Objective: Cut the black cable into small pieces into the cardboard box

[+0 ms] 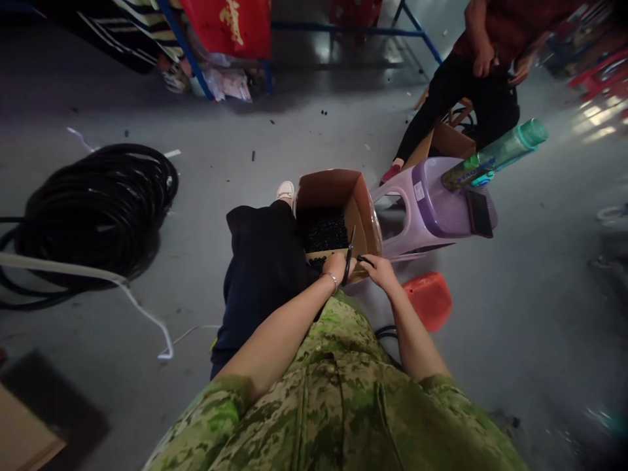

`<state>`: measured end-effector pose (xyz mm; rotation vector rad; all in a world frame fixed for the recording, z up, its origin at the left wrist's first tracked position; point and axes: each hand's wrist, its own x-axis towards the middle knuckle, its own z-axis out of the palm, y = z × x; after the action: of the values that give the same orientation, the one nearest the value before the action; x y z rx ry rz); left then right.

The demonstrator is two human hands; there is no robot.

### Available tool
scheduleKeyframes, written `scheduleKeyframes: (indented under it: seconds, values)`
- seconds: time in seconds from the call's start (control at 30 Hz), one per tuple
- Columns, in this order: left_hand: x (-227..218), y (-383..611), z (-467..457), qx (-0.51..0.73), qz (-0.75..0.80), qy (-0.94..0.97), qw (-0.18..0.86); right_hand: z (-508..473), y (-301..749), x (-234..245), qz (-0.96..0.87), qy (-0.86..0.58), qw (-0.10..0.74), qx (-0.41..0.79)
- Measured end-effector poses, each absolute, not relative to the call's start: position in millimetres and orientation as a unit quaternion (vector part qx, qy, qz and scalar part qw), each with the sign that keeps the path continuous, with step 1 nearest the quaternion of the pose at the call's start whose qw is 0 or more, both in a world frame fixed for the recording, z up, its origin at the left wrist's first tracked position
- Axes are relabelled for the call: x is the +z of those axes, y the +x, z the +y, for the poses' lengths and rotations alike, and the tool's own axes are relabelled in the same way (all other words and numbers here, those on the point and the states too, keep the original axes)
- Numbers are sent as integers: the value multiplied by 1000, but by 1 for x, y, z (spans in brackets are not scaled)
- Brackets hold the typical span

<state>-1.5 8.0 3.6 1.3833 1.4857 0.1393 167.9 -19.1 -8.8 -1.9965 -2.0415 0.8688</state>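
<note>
My left hand (336,267) is closed round the handles of black scissors (349,252), whose blade points up over an open cardboard box (360,203). The box holds many small black cut pieces (324,229). My right hand (379,269) is closed on a short piece of black tube (364,260) right beside the scissors. Both hands hover at the box's near edge, above my lap. A thin bracelet circles my left wrist.
A large coil of black hose (98,203) lies on the grey floor at left, with a white strip across it. A purple stool (436,209) carries a green bottle (495,156). A red stool (429,297) sits beneath. Another person (485,59) sits at the back right.
</note>
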Motion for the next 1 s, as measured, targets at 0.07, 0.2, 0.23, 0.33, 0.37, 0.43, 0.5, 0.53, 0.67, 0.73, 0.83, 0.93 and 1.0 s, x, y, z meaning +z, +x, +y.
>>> scheduleKeyframes:
  seconds: [0.07,0.2,0.23,0.33,0.37,0.43,0.5,0.53,0.67,0.73,0.83,0.93,1.0]
  values:
    - [4,-1,8,77,617,571,535,-24,168,-10,-678,-651,138,312]
    - [5,-2,8,124,604,572,542,-27,162,-2,-671,-635,198,326]
    - [5,-3,8,132,599,576,540,-27,160,0,-673,-632,202,327]
    - [4,-3,7,150,579,588,544,-29,153,6,-682,-624,200,324]
    - [3,-3,6,156,574,586,551,-30,150,7,-685,-623,197,322]
    - [0,-2,4,166,565,568,575,-32,147,9,-689,-623,195,317]
    - [-3,1,3,183,559,523,617,-36,146,10,-693,-619,196,314]
    - [-4,1,2,198,560,485,642,-39,148,10,-695,-616,198,312]
    - [3,0,7,274,519,297,753,-49,163,7,-677,-643,229,276]
    - [10,-5,10,295,460,247,800,-53,175,6,-622,-691,273,249]
    - [20,-11,12,286,391,234,843,-54,191,9,-561,-735,307,225]
    - [24,-12,9,260,367,245,859,-47,194,21,-581,-732,285,211]
    - [23,-9,6,247,372,267,854,-38,189,34,-603,-726,272,186]
